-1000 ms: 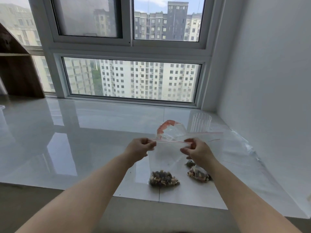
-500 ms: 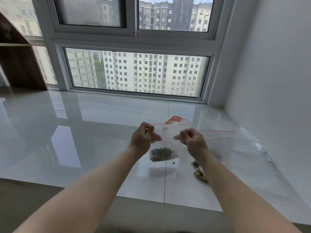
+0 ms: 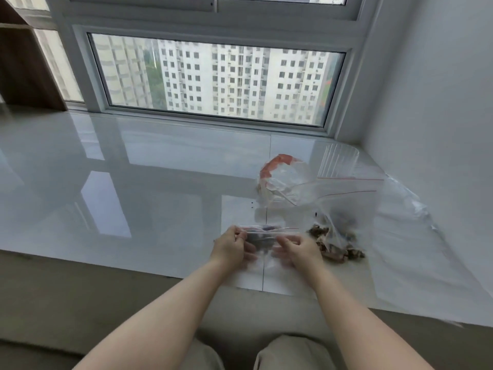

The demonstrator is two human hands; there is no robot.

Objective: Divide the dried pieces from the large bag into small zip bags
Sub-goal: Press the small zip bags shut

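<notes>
A broad, glossy white tiled ledge (image 3: 133,182) ran below the white-framed window (image 3: 213,78) with its high-rise view, and the view had tilted down since half a second earlier, so that the person's knees in beige trousers now showed at the near edge. At the right, against the white wall, lay a large sheet of clear crumpled plastic (image 3: 408,209); on it, at the far right of the ledge, sat the large clear bag with an orange-red band (image 3: 282,174), and near it several empty small clear zip bags with red seal lines (image 3: 346,185), with a loose heap of brown dried pieces (image 3: 336,247) nearer, under clear plastic. The small clear zip bag holding dark dried pieces (image 3: 262,237), held up in the air half a second before, had come down to just above the ledge's near edge, left of the heap. The left hand (image 3: 230,248) pinched the bag's top left corner at the red seal. The right hand (image 3: 298,249) was at the bag's right side with fingers curled, but motion blur hid whether it gripped the plastic.
</notes>
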